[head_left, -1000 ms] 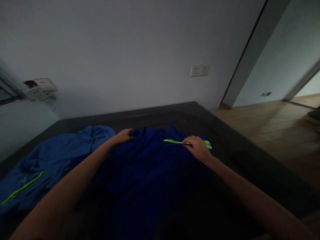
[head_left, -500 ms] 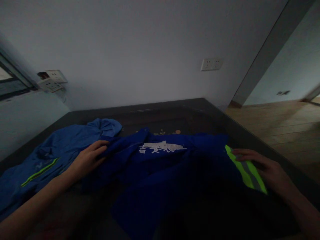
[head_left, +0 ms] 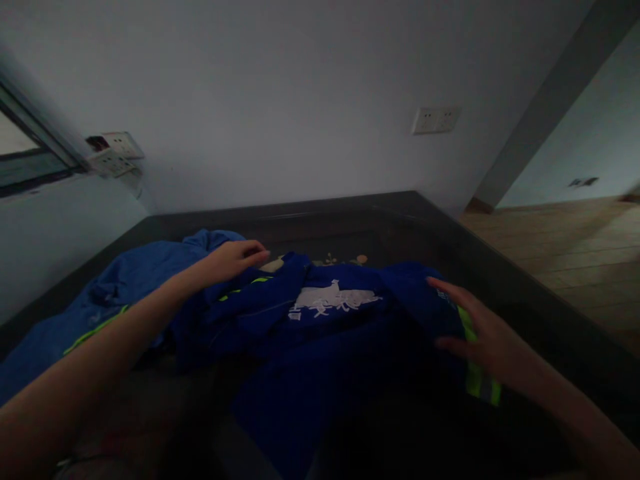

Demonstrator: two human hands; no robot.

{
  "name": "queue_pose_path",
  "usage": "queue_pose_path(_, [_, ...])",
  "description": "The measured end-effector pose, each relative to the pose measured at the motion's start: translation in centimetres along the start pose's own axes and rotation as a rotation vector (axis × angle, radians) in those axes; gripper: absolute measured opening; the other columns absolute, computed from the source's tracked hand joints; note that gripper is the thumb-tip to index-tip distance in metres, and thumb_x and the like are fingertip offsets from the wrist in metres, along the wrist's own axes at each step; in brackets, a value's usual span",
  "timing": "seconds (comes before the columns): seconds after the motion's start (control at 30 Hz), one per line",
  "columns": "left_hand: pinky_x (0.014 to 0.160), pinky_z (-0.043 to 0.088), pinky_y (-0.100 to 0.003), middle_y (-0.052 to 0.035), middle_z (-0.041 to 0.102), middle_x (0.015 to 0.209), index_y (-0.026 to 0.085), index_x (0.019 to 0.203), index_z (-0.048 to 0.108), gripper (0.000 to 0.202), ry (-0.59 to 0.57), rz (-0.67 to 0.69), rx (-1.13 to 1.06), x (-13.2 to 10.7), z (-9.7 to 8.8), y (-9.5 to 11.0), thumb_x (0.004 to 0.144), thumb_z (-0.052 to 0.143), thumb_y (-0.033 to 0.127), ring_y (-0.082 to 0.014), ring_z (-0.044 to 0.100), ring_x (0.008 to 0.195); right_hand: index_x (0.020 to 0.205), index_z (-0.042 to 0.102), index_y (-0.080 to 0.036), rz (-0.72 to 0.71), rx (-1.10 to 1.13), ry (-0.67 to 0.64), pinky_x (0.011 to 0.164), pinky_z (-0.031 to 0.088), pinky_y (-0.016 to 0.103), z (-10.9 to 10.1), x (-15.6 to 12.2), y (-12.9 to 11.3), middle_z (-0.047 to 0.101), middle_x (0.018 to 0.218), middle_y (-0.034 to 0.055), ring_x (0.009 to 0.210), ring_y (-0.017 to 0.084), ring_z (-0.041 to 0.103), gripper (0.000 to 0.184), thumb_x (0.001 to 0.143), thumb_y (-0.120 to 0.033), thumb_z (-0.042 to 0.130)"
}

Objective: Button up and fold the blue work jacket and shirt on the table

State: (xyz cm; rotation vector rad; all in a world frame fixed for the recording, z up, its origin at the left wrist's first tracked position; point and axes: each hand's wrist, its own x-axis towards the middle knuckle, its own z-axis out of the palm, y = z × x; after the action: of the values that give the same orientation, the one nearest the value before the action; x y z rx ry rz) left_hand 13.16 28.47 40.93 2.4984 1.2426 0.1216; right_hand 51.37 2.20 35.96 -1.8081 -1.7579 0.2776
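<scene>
A dark blue jacket (head_left: 345,333) with white lettering and a white printed shape lies spread on a dark surface. My left hand (head_left: 233,260) is over its upper left part, fingers loosely bent and apart from the thumb; I see nothing held in them. Below that hand is a folded part with thin yellow-green strips (head_left: 260,280). On the right, my right hand (head_left: 473,327) rests over the folded sleeve, thumb and fingers spread. The sleeve's yellow-green and grey reflective band (head_left: 484,389) shows beside and under that hand. Deep shadow hides the jacket's near part.
A lighter blue garment (head_left: 135,273) with a yellow-green stripe lies to the left, partly behind my left forearm. The dark tabletop (head_left: 320,220) meets a pale wall (head_left: 280,107) with sockets (head_left: 436,121). Wooden floor (head_left: 560,240) lies beyond the table's right edge.
My left hand has moved right and away from me across the jacket. My right hand has shifted left, and the sleeve with its reflective band is folded inward.
</scene>
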Motion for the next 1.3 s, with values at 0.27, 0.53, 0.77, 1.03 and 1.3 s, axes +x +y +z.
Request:
queue_pose_path(0.27, [0.071, 0.049, -0.028, -0.0141, 0.071, 0.093, 0.013, 0.094, 0.067, 0.044, -0.312, -0.123, 0.203, 8.1, 9.8, 4.6, 0.071, 0.059, 0.05, -0.0246, 0.066, 0.083, 0.141, 0.038, -0.015, -0.001, -0.206, 0.072, 0.099, 0.042, 0.052, 5.9, 3.0, 0.1, 0.055, 0.13, 0.0158, 0.12, 0.031, 0.052, 0.063, 0.083, -0.032, 0.055])
queue_pose_path(0.53, [0.071, 0.05, -0.023, -0.0082, 0.068, 0.098, 0.008, 0.108, 0.059, 0.042, -0.09, -0.099, 0.088, 5.6, 3.4, 0.3, 0.073, 0.046, 0.026, -0.0182, 0.064, 0.081, 0.097, 0.07, -0.019, -0.046, 0.032, -0.063, 0.09, 0.048, 0.04, -0.9, 6.0, 4.2, 0.07, 0.097, 0.0059, 0.093, 0.024, 0.065, 0.025, 0.078, -0.028, 0.056])
queue_pose_path(0.77, [0.075, 0.052, -0.026, -0.0016, 0.062, 0.088, 0.011, 0.107, 0.049, 0.033, 0.323, -0.05, -0.551, -1.6, -4.4, -1.6, 0.077, 0.055, 0.024, -0.0134, 0.06, 0.078, 0.096, 0.071, -0.019, -0.01, 0.079, -0.303, 0.083, 0.05, 0.032, -5.9, 6.6, 3.9, 0.072, 0.097, 0.0053, 0.087, 0.023, 0.066, 0.031, 0.076, -0.043, 0.065])
queue_pose_path(1.03, [0.06, 0.045, -0.017, 0.0024, 0.057, 0.073, 0.013, 0.093, 0.053, 0.027, 0.414, -0.159, -0.971, -4.5, -4.4, 2.0, 0.067, 0.048, 0.005, -0.0076, 0.053, 0.063, 0.09, 0.068, -0.017, 0.129, 0.067, 0.036, 0.078, 0.049, 0.032, -6.7, 6.4, 3.5, 0.07, 0.09, 0.0068, 0.082, 0.022, 0.064, 0.039, 0.078, -0.052, 0.056])
queue_pose_path(1.3, [0.064, 0.057, -0.028, -0.0007, 0.066, 0.098, 0.034, 0.135, 0.035, 0.064, 0.217, -0.328, -0.799, -6.2, -1.1, 2.0, 0.078, 0.061, 0.045, -0.0179, 0.066, 0.077, 0.103, 0.065, -0.021, 0.176, 0.034, -0.065, 0.088, 0.047, 0.039, -3.6, 4.4, 4.0, 0.067, 0.105, 0.0078, 0.097, 0.027, 0.063, 0.043, 0.076, -0.054, 0.058])
